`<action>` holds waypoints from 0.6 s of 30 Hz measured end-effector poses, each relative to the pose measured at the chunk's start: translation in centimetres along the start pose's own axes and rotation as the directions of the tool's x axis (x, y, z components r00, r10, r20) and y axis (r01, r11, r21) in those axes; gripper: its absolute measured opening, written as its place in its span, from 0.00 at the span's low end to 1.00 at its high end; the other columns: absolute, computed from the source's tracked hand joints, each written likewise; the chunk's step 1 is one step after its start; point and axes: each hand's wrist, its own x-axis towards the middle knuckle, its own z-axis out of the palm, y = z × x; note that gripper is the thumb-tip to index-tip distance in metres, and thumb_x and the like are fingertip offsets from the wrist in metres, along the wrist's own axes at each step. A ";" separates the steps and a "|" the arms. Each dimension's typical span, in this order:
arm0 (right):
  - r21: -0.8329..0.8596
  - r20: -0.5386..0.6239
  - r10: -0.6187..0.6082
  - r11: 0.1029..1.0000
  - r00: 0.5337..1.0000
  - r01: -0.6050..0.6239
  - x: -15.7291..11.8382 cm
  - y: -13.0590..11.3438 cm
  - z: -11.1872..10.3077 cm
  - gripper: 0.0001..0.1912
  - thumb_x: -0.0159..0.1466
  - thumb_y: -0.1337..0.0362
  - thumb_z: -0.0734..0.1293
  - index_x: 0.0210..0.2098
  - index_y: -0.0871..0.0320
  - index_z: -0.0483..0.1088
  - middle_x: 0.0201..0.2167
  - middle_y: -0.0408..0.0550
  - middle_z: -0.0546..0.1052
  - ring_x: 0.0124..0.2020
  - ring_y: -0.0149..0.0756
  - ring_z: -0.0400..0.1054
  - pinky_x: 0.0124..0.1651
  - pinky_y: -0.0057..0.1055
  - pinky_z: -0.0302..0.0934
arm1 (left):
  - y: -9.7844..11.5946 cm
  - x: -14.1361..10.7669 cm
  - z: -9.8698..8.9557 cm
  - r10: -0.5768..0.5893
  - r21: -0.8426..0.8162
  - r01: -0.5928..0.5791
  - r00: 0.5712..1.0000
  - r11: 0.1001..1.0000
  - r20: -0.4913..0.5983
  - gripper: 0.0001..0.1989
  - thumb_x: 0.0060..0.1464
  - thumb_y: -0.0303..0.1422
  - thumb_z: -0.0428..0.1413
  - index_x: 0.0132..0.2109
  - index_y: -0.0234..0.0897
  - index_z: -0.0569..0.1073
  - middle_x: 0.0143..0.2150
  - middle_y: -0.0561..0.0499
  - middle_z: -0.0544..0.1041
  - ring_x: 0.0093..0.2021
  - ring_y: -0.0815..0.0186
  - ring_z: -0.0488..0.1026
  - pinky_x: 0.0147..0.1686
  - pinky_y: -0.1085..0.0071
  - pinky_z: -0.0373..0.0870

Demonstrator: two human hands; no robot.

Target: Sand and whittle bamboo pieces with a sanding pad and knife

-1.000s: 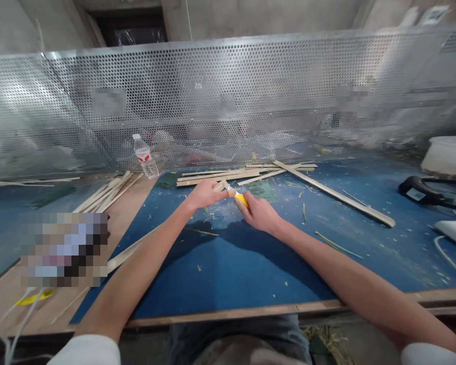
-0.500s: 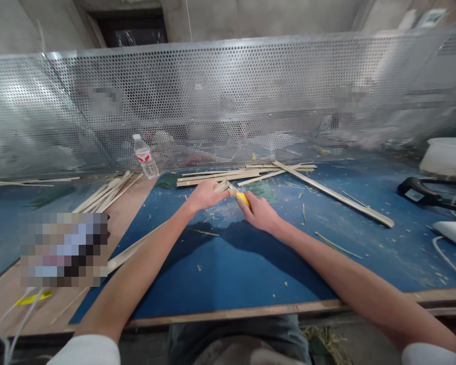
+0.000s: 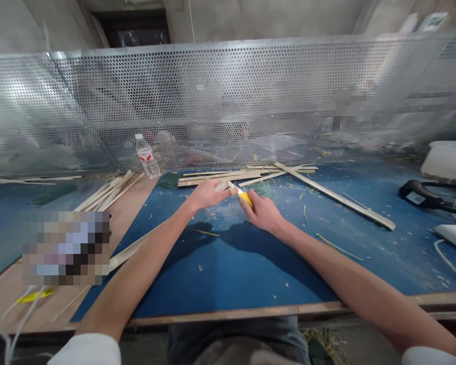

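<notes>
My right hand (image 3: pixel 265 210) is closed around a yellow utility knife (image 3: pixel 246 198), its blade pointing up and left. Against the blade's tip is the end of a pale bamboo strip (image 3: pixel 223 185), pinched in my left hand (image 3: pixel 205 195). A length of pale strip (image 3: pixel 131 249) shows beside my left forearm, partly hidden by it; whether it is the same piece I cannot tell. Just behind both hands lies a loose stack of bamboo strips (image 3: pixel 197 178). One long strip (image 3: pixel 338 197) runs diagonally to the right.
A blue mat (image 3: pixel 235 284) covers the table, littered with shavings. Upright perforated metal screen (image 3: pixel 251 76) closes the back. A water bottle (image 3: pixel 148 158) and more strips (image 3: pixel 106 191) are at left. A black device (image 3: pixel 421 195), a white tub (image 3: pixel 448 159) and cables stand at right.
The knife and my right hand have shifted slightly right, away from my left hand, and more of the blade shows. My left hand keeps its pinch on the strip.
</notes>
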 end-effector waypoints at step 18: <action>-0.103 0.098 -0.002 0.995 0.995 0.012 0.4 1.1 -0.7 0.26 0.72 0.43 0.50 0.41 0.55 0.67 0.25 0.47 0.75 0.26 0.39 0.67 0.30 0.31 0.42 | -0.3 -0.1 1.0 0.089 0.154 -0.073 0.991 0.985 -0.098 0.22 0.53 0.53 0.60 0.30 0.38 0.69 0.28 0.53 0.71 0.29 0.68 0.62 0.30 0.69 0.53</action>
